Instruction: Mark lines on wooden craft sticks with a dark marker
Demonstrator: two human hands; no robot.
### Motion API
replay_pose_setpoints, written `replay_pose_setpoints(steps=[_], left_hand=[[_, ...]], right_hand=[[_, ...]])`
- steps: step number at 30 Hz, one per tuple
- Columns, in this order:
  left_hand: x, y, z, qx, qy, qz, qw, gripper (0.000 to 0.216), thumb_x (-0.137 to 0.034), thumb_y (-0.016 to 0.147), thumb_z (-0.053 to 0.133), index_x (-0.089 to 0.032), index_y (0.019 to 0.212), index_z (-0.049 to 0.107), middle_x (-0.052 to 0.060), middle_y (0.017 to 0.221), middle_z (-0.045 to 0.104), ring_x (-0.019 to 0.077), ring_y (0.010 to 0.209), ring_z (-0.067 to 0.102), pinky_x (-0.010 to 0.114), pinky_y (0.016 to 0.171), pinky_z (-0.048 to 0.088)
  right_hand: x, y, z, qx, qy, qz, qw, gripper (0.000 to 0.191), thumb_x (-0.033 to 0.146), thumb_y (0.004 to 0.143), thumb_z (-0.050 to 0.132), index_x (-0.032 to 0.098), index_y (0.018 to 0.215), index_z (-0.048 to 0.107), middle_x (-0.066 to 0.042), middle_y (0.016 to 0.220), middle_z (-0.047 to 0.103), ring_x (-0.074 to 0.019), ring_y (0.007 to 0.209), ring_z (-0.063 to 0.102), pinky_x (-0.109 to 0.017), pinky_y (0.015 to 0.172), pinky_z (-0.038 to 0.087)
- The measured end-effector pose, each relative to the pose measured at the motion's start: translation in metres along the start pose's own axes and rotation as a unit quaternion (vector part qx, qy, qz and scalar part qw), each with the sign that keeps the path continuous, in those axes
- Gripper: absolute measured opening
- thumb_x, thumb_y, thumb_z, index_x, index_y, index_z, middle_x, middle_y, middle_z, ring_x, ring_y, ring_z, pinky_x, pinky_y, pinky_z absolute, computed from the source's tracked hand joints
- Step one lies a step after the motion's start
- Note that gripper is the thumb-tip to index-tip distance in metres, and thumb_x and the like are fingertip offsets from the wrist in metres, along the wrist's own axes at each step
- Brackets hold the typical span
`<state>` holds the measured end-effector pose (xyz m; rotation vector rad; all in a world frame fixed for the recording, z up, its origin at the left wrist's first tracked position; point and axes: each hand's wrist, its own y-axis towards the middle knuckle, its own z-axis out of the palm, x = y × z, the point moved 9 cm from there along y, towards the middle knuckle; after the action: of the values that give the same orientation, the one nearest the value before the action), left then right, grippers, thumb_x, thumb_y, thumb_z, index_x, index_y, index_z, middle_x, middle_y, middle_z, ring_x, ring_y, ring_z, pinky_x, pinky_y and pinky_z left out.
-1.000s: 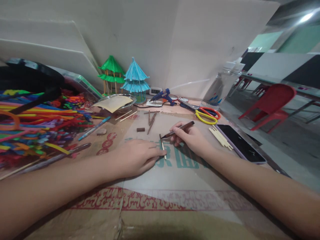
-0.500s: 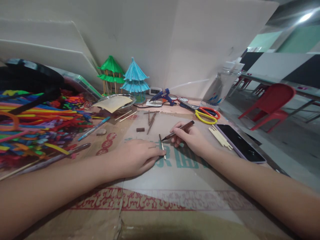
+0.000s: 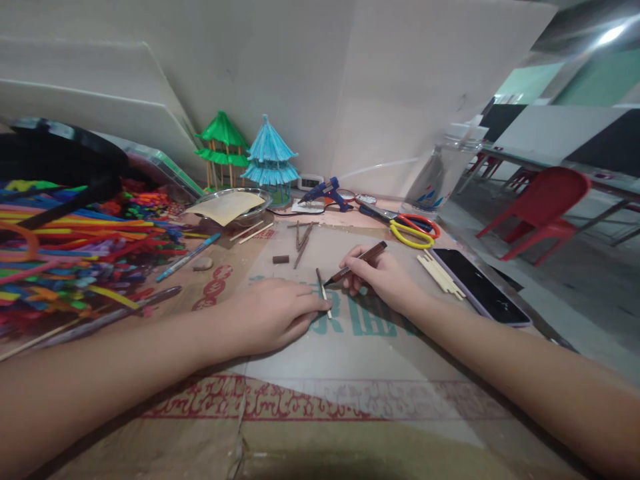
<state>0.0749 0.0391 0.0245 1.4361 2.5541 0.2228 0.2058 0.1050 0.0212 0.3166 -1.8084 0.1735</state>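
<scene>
My left hand (image 3: 273, 315) lies on the cardboard sheet (image 3: 350, 347), its fingertips pressing down the near end of a thin wooden stick (image 3: 323, 292). The stick's far part is coloured brown, the near part is bare wood. My right hand (image 3: 383, 277) grips a brown marker pen (image 3: 356, 263), and the pen's tip touches the stick about halfway along. Several brown-coloured sticks (image 3: 303, 239) and a short brown piece (image 3: 281, 259) lie a little farther back.
A heap of coloured pipe cleaners (image 3: 75, 240) fills the left. At the back stand green (image 3: 223, 150) and blue (image 3: 271, 159) pagoda models, a glass bowl (image 3: 233, 203), a blue glue gun (image 3: 326, 192), scissors (image 3: 413, 230) and a bottle (image 3: 443, 175). Bare sticks (image 3: 440, 273) and a phone (image 3: 480, 285) lie right.
The pen tip has slid a little nearer along the stick, and the brown colouring reaches slightly farther. My left hand has stayed put.
</scene>
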Motion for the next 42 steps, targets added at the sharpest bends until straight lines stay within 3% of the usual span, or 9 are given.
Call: replay_pose_setpoints(steps=[14, 25, 30, 34, 42], left_hand=[[0.002, 0.0, 0.001, 0.003, -0.002, -0.001, 1.0, 0.028, -0.024, 0.098, 0.046, -0.026, 0.118, 0.065, 0.001, 0.099, 0.073, 0.0198, 0.086, 0.069, 0.031, 0.071, 0.05], [-0.002, -0.002, -0.004, -0.026, 0.013, 0.014, 0.999, 0.033, -0.023, 0.098, 0.045, -0.026, 0.124, 0.064, 0.003, 0.09, 0.071, 0.02, 0.081, 0.067, 0.031, 0.068, 0.049], [0.015, -0.003, -0.021, -0.13, 0.002, -0.046, 0.991, 0.034, -0.027, 0.098, 0.046, -0.019, 0.127, 0.061, 0.01, 0.118, 0.067, 0.0253, 0.11, 0.06, 0.042, 0.096, 0.048], [0.028, 0.001, -0.012, -0.1, -0.035, -0.07, 0.992, 0.036, -0.028, 0.097, 0.047, -0.02, 0.131, 0.06, 0.009, 0.133, 0.062, 0.0253, 0.125, 0.054, 0.045, 0.107, 0.043], [0.03, 0.004, -0.001, -0.058, -0.058, -0.058, 0.995, 0.036, -0.028, 0.099, 0.044, -0.023, 0.129, 0.063, 0.006, 0.135, 0.062, 0.0239, 0.126, 0.054, 0.045, 0.108, 0.041]], right_hand=[[0.001, 0.0, 0.003, 0.025, -0.001, -0.01, 1.0, 0.018, 0.034, 0.086, 0.061, 0.018, 0.078, 0.059, 0.001, 0.057, 0.065, -0.0107, 0.048, 0.057, -0.023, 0.05, 0.046], [0.001, 0.0, 0.001, 0.0, -0.009, 0.003, 1.0, 0.017, 0.034, 0.087, 0.061, 0.019, 0.081, 0.057, 0.001, 0.06, 0.065, -0.0106, 0.048, 0.058, -0.022, 0.048, 0.044], [0.002, -0.001, 0.002, 0.004, -0.008, -0.004, 1.0, 0.018, 0.036, 0.087, 0.061, 0.019, 0.08, 0.057, 0.001, 0.06, 0.065, -0.0109, 0.049, 0.058, -0.023, 0.05, 0.046], [0.002, -0.001, 0.002, 0.007, -0.006, -0.004, 1.0, 0.017, 0.034, 0.087, 0.06, 0.019, 0.082, 0.056, 0.002, 0.06, 0.065, -0.0112, 0.049, 0.059, -0.023, 0.051, 0.047], [0.002, -0.002, 0.002, 0.009, -0.009, -0.017, 1.0, 0.018, 0.035, 0.088, 0.06, 0.018, 0.082, 0.058, 0.0, 0.062, 0.066, -0.0111, 0.05, 0.059, -0.023, 0.052, 0.047]])
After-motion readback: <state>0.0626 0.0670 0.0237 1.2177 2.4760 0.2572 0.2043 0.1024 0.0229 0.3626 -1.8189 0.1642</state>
